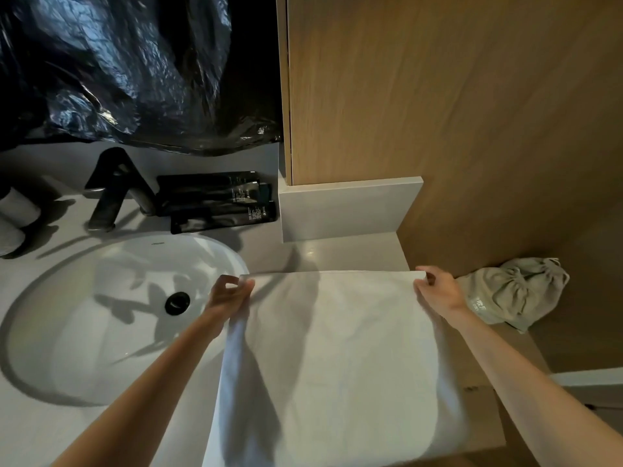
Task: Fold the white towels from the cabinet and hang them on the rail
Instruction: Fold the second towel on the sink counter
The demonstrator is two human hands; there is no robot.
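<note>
Towel [340, 348] corners pinched by left hand [226, 294] and right hand [438, 288].

The white towel [337, 358] runs off the bottom edge; black sachets [215, 198] bear illegible print.

Both forearms [151, 382] show bare along their whole visible length — likewise the left hand [229, 294] and right hand [438, 290].

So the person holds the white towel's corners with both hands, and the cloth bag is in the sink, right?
The left hand and right hand do hold the white towel by its corners, but the cloth bag is not in the sink: it lies right of the towel by the wooden wall (head view).
</note>
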